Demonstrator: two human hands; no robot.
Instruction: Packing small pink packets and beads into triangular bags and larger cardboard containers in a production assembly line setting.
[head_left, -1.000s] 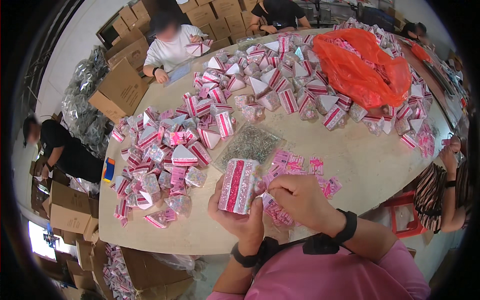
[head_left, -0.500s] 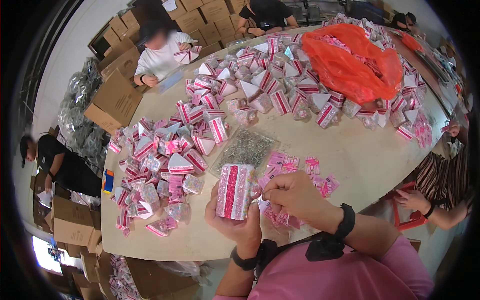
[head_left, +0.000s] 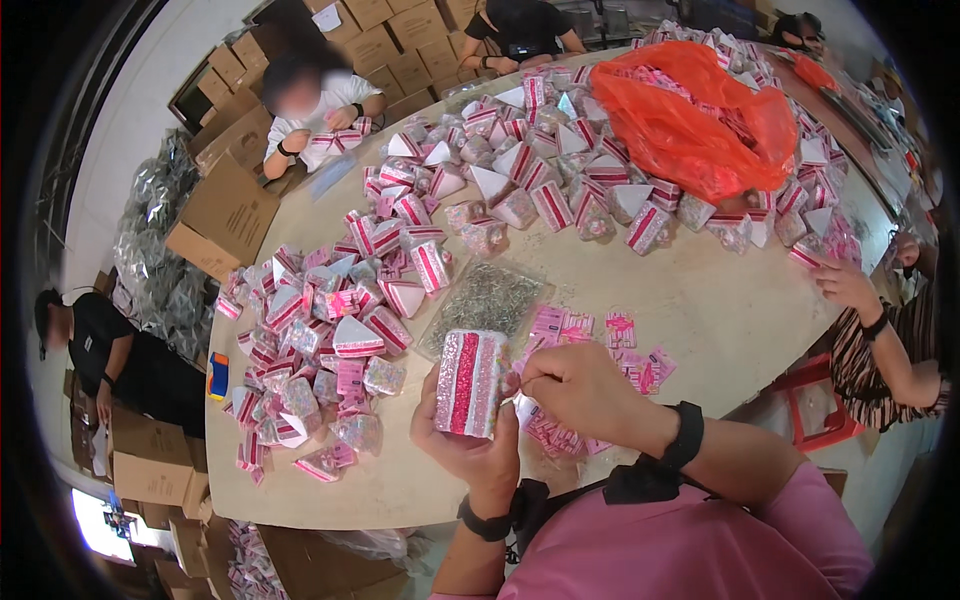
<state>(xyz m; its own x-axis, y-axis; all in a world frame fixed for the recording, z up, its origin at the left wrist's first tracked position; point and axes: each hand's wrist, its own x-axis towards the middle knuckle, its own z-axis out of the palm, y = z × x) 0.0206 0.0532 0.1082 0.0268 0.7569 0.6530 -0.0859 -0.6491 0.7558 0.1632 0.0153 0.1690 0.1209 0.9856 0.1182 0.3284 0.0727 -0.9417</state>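
My left hand [head_left: 465, 455] is wrapped round a glittery cake-slice ornament [head_left: 468, 385] with pink and white layers, held up over the near part of the table. At the ornament's right side, my right hand [head_left: 590, 395] has its thumb and fingers pinched together beside a small pink bobble. Whatever is in that pinch is too small to make out. A clear bag of small metal pins [head_left: 487, 300] lies flat just beyond the ornament. Pink printed cards [head_left: 620, 330] are scattered beyond and under my right hand.
Piles of similar cake slices [head_left: 360, 335] cover the table's left and far side. A red plastic bag [head_left: 700, 130] sits on the far pile. A blue and orange object [head_left: 217, 375] lies at the left edge. Co-workers stand around, one near a red stool [head_left: 825, 410] at right.
My hands stay at the ornament almost unmoved. The co-worker at right has reached a hand onto the table's edge. At the back left, another person's two hands have come together at a cake slice.
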